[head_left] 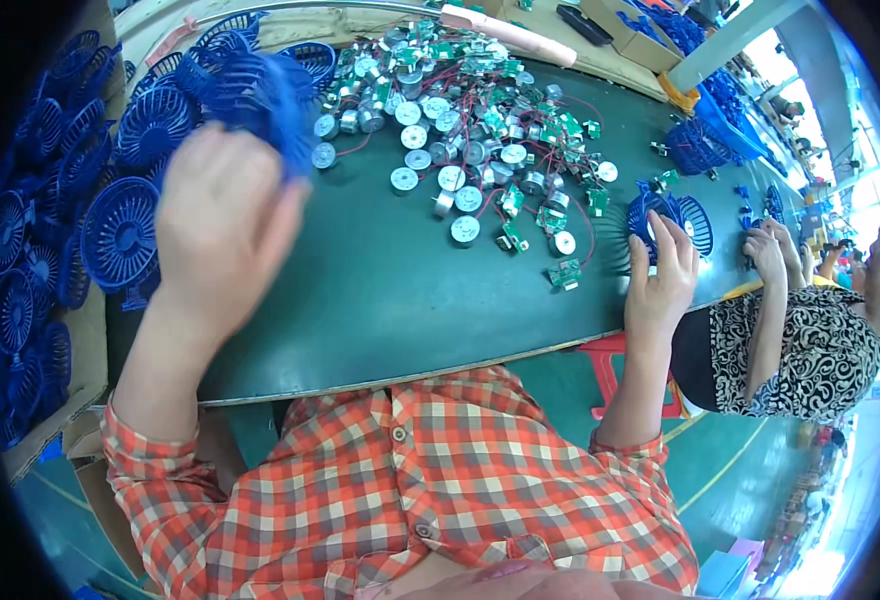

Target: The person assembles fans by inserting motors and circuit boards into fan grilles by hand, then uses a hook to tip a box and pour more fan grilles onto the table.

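My left hand is raised at the left and closed on a blue plastic fan guard, which is smeared by motion. My right hand rests at the right of the green table, its thumb and fingers on a blue fan housing with slatted sides. Another round slatted guard stands right beside that housing. Between my hands lies a heap of small silver motors wired to green circuit boards by thin red leads.
Blue fan guards pile up in a cardboard box along the left. A pink-handled rod lies along the far edge. At the right, a person in a patterned top works with blue parts, near a blue bin.
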Tool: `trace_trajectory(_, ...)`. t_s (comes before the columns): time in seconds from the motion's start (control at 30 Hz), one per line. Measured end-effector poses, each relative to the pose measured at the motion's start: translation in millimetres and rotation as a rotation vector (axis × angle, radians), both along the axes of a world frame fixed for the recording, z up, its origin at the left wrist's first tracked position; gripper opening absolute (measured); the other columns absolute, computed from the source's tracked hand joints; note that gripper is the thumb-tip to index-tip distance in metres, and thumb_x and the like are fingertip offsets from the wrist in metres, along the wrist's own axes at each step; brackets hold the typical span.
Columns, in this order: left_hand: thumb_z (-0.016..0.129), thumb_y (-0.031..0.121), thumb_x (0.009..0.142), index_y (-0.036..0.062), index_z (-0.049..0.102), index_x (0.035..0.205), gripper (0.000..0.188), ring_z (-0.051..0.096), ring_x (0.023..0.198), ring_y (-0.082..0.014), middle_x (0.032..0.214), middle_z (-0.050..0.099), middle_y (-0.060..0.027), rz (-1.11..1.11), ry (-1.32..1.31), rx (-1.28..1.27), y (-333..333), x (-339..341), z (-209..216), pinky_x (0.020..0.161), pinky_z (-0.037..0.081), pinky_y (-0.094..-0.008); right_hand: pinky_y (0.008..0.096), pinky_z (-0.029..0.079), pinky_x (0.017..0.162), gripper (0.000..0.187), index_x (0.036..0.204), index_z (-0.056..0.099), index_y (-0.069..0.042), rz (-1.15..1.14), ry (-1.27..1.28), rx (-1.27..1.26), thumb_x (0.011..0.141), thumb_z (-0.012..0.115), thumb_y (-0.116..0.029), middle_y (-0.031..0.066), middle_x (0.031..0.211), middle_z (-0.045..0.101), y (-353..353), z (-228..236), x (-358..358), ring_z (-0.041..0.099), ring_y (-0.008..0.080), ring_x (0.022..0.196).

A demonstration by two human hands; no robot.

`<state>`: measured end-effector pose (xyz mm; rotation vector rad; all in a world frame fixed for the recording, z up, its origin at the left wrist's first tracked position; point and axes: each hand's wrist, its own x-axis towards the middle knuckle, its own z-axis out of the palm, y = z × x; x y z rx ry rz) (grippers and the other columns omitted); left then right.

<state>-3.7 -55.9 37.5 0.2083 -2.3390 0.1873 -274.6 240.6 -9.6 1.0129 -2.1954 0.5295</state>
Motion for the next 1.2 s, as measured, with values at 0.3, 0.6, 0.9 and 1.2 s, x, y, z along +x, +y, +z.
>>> trace_trajectory(0.3, 0.076, 0.02, 0.076, 0.0066, 0.062, 0.095, 0.027, 0.06, 0.089, -0.0272, 0.09, 0.059, -0.0068, -0.48, -0.468, 0.153, 56.7, 2.4, -25.9, 0.094, 0.048, -0.0496, 0.0309, 0.049, 0.071, 0.009, 0.091, 0.068, 0.003, 0.255, -0.436, -0.055, 0.09, 0.07, -0.005, 0.0094, 0.082, 0.065, -29.8, 4.2, 27.7, 0.063, 0.0195, 0.075)
trace_trajectory(0.6, 0.081, 0.026, 0.078, 0.0051, 0.064, 0.108, 0.041, 0.057, 0.116, -0.0365, 0.13, 0.057, -0.0158, -0.371, -0.371, 0.363, 25.5, 5.4, -17.0, 0.1, 0.046, -0.0494, 0.0324, 0.048, 0.067, 0.005, 0.09, 0.068, 0.002, 0.342, -0.198, -0.094, 0.085, 0.069, 0.004, 0.0102, 0.081, 0.064, -35.8, 54.1, 42.4, 0.061, 0.0214, 0.073)
trace_trajectory(0.9, 0.078, 0.029, 0.081, 0.0034, 0.066, 0.111, 0.04, 0.061, 0.11, -0.032, 0.115, 0.065, -0.0131, -0.307, -0.608, 0.473, 15.8, 16.3, -0.4, 0.093, 0.049, -0.0431, 0.0387, 0.05, 0.072, 0.014, 0.093, 0.07, -0.005, 0.629, -0.021, 0.149, 0.08, 0.074, 0.0, 0.0114, 0.091, 0.064, -95.9, 24.9, 67.5, 0.063, 0.03, 0.081)
trace_trajectory(1.2, 0.077, 0.012, 0.076, 0.0044, 0.063, 0.111, 0.038, 0.06, 0.107, -0.0327, 0.111, 0.063, -0.0128, -0.384, -0.696, 0.419, 16.8, 27.7, 1.4, 0.092, 0.049, -0.0433, 0.0316, 0.05, 0.062, 0.021, 0.098, 0.068, 0.001, 0.457, -0.411, 0.196, 0.08, 0.079, -0.001, 0.0109, 0.081, 0.061, -44.5, 21.6, 109.6, 0.062, 0.0209, 0.068)
